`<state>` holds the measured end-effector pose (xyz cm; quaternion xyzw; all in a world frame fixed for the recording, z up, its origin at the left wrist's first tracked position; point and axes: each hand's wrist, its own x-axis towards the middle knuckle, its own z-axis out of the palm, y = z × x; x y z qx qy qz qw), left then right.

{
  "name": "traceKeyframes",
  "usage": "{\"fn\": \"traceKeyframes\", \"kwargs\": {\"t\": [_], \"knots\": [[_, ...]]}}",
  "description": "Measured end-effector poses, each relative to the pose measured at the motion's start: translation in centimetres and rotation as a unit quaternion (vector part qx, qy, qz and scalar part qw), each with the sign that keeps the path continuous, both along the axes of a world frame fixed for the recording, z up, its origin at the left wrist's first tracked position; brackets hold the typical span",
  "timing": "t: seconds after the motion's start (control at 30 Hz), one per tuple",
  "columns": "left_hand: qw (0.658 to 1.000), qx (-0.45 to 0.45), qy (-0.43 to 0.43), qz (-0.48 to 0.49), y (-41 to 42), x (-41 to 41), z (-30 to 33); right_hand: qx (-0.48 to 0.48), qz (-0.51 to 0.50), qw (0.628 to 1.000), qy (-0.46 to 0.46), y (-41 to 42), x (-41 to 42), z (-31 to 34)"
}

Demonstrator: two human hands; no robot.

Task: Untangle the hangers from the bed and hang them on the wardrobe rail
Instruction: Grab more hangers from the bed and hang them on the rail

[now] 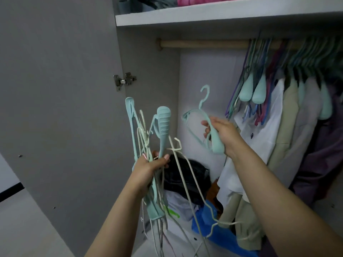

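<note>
2 bare forearms reach up from the bottom edge, with no sleeves, watch, rings or bands showing on them. The left hand (148,164) and right hand (221,135) are ungloved, the nails short and plain.

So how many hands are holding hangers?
2: the left hand grips a tangled bunch, and the right hand holds one hanger below the rail.
</note>
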<state>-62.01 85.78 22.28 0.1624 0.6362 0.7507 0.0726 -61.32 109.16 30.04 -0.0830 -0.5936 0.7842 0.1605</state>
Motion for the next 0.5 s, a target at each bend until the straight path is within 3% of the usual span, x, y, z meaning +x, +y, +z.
{"fn": "traceKeyframes", "kwargs": {"t": [0.27, 0.5], "knots": [[0.997, -0.059, 0.031, -0.041, 2.8, -5.1, 3.5, 0.071, -0.133, 0.986, 0.066, 2.5, -9.4, 9.6], [0.99, -0.102, 0.059, -0.077, 4.2, -11.0, 6.3, 0.097, -0.196, 0.975, 0.028, 5.4, -15.3, 14.1]]}}
